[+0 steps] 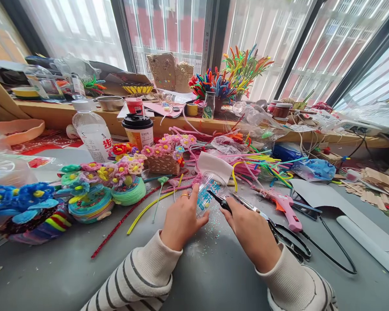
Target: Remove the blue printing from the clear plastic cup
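A clear plastic cup with blue lettering (205, 199) lies tilted above the grey table, and my left hand (183, 218) is wrapped round its left side. My right hand (251, 229) grips a dark-bladed tool (218, 199), whose handle is mostly hidden in my fingers. The blade tip touches or nearly touches the cup's printed side. Small shiny flecks (210, 235) are scattered on the table between my hands. A pink glue gun (287, 209) and black-handled scissors (291, 242) lie right of my right hand.
Pipe-cleaner flower pots (90, 203) stand at the left, near a water bottle (92, 131) and a lidded paper cup (138, 131). Loose pipe cleaners (259, 166) pile up behind the cup. Wooden sticks (376, 185) and grey sheets (346, 216) lie at the right.
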